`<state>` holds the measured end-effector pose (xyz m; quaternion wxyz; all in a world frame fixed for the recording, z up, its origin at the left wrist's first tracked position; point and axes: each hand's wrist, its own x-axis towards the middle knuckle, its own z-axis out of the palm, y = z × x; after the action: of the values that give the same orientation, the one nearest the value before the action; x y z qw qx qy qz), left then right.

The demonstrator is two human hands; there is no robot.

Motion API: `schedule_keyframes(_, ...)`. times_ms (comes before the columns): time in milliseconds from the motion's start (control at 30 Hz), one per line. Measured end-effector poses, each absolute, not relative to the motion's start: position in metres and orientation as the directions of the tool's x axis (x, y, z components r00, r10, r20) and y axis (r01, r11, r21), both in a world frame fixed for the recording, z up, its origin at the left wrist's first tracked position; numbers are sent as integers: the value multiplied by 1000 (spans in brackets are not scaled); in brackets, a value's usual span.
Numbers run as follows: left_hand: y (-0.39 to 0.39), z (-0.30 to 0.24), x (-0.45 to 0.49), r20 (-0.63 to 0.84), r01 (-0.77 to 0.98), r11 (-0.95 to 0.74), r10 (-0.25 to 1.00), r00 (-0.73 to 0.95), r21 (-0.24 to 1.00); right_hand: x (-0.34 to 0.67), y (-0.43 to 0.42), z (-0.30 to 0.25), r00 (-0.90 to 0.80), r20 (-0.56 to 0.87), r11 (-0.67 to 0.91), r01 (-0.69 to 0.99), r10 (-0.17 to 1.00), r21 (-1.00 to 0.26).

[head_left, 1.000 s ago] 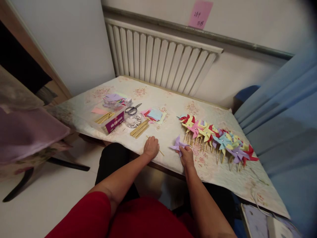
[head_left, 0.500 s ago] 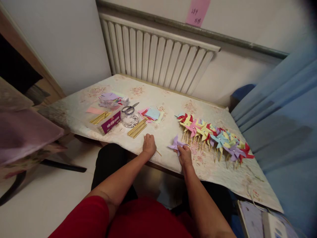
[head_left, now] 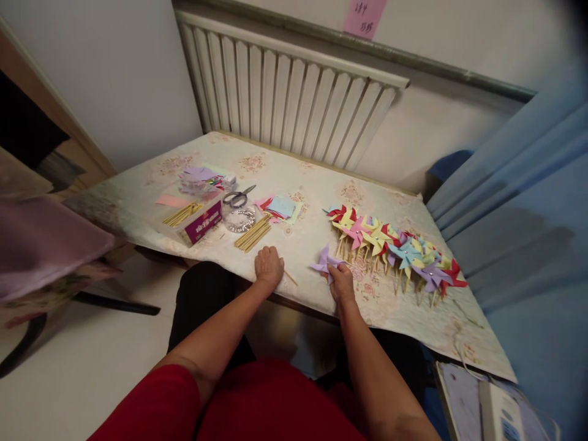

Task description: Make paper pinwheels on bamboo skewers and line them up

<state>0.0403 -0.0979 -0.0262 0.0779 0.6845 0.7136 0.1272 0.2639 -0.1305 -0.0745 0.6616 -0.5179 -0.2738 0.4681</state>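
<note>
At the left edge of the frame, a cloth-draped chair point(head_left: 50, 245) stands beside the flowered tabletop point(head_left: 316, 196). On the left part of the tabletop lies a pink sheet point(head_left: 171, 201), and just below it an open box point(head_left: 203, 226) with a purple label holds thin sticks. Behind the box, a clear tub point(head_left: 228, 182) carries purple paper and other coloured bits. Right of these come scissors point(head_left: 236, 199), a round dish point(head_left: 248, 211) of small silvery pieces, a bundle of sticks point(head_left: 253, 233) and, above the bundle, a loose pile of coloured paper point(head_left: 280, 207).

Near the front edge, at the centre of the frame, the left hand point(head_left: 269, 267) rests knuckles-up with its fingers curled under. A single stick point(head_left: 291, 278) shows just to its right; the fingertips are hidden, so I cannot tell whether they grip it.

Right of centre, the right hand point(head_left: 341, 282) pinches a purple pinwheel point(head_left: 325, 262) between thumb and fingers, at the front of the tabletop. Beyond it, a thick row of finished pinwheels point(head_left: 379, 239) slants down to the right, their sticks toward the front. A blue curtain point(head_left: 519, 233) hangs at the right edge.
</note>
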Motion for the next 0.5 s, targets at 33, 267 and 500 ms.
schedule_keyframes(33,-98,-24,40,50,958,29,998,-45,286,264,-130,-75,410,-119,30,-339,904,-940)
schedule_keyframes(267,-101,-7,50,-84,906,52,996,-19,419,266,-130,-79,407,-100,41,-322,908,-946)
schedule_keyframes(500,-90,-7,34,-145,726,74,989,36,683,267,-129,-81,406,-96,35,-303,909,-952)
